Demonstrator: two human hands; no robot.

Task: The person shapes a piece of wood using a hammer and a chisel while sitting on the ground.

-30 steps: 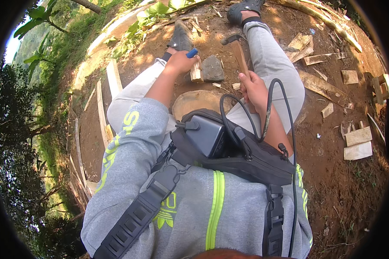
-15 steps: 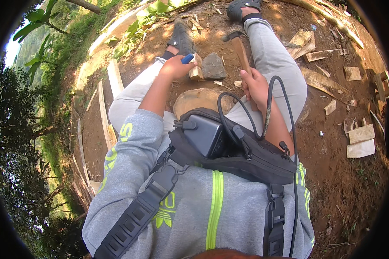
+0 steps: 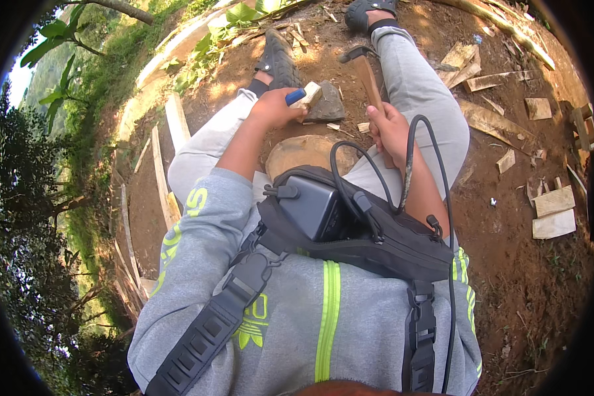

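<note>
Block in the left hand, hammer in the right

The block (image 3: pixel 310 96) sits tilted in the left hand (image 3: pixel 274 109), past the stump's far edge and overlapping the stone (image 3: pixel 331 105) in view; whether they touch, I cannot tell. That hand is curled snugly around it and a blue cylinder (image 3: pixel 296 97) (a tool handle, perhaps). The right hand (image 3: pixel 391 132) is wrapped firmly round the lower handle of the hammer (image 3: pixel 368 78), its head well apart from the block.

As far as shows, the block is in one piece and the stump (image 3: pixel 303 152) has nothing visible on it. Cut offcuts (image 3: pixel 553 201) lie toward the ground's right edge, so some cutting looks done; how much is left cannot be judged.

The block is pale and squared, the stone grey and angular, the stump round and flat-topped, the hammer's handle smooth brown wood, its head dark. Long, thin boards (image 3: pixel 160 168) lie along the left of the ground (image 3: pixel 482 168), which is bare brown soil.
</note>
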